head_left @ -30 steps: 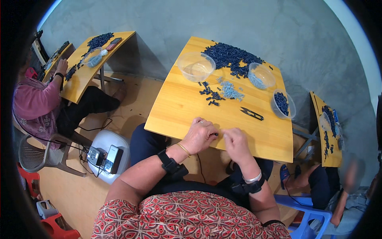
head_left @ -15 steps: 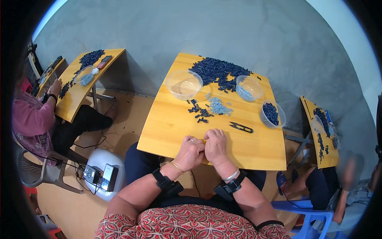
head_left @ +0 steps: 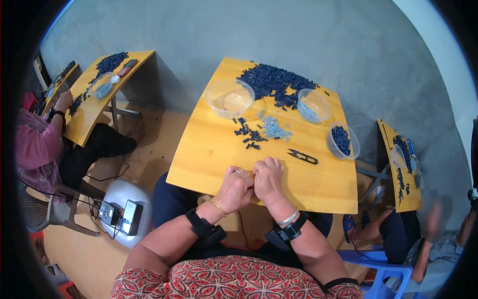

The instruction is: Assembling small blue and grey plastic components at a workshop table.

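Observation:
At the near edge of the wooden table (head_left: 209,164), my left hand (head_left: 236,189) and my right hand (head_left: 269,179) meet with curled fingers. Whatever they hold is hidden behind the knuckles. Just beyond them lie loose short dark-blue tubular pieces (head_left: 254,135) and a small heap of light-blue bits (head_left: 275,128). Black thread snips (head_left: 302,156) rest to the right of my right hand. A big pile of dark-blue pieces (head_left: 279,82) covers the table's far side.
A clear round tub (head_left: 230,102) stands far left on the table. Two more are on the right: one tub with light-blue bits (head_left: 309,112), another with dark pieces (head_left: 341,140). People sit at side tables (head_left: 94,112) to the left and right. A white stool (head_left: 130,189) carries electronic devices.
My hands stay together at the table edge, with only a slight shift. The whole view has tilted a little. At the left table, the other person's hand has moved slightly.

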Tool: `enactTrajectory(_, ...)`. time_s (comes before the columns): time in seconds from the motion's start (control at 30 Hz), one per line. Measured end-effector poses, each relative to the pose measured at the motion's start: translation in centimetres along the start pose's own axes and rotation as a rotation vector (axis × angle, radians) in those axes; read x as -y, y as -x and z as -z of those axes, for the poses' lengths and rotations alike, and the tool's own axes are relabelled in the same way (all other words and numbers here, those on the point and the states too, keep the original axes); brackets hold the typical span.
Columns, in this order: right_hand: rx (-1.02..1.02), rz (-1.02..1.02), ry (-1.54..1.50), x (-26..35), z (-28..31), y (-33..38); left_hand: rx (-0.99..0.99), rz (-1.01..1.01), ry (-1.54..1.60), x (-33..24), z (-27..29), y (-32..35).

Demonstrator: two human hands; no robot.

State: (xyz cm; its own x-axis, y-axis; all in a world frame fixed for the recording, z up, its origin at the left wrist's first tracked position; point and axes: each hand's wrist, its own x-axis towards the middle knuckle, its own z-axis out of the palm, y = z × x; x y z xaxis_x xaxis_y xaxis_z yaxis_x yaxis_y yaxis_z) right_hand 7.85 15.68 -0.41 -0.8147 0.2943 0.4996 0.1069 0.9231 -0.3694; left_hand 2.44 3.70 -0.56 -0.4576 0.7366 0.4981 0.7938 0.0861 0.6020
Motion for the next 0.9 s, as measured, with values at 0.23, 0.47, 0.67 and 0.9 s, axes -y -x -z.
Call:
enactTrajectory(0.23, 0.035, -0.008, 0.047, 0.4, 0.8, 0.1, 0.016, 0.007, -0.045, -0.7, 0.5, 0.0)
enactTrajectory(0.47, 0.005, -0.138, -0.267, -0.5, 0.3, 0.2, -0.028, 0.04, 0.122, 0.0, 0.3, 0.0)
enactTrajectory(0.67, 0.009, -0.145, -0.692, 2.5, 6.4, 0.9, -0.216, 0.668, 1.236, -1.2, 3.7, -0.4)
enactTrajectory(0.9, -0.114, 0.071, -0.519, 5.3, 6.6, 1.1, -0.197, 0.666, 1.598, -4.7, 4.6, -0.1)
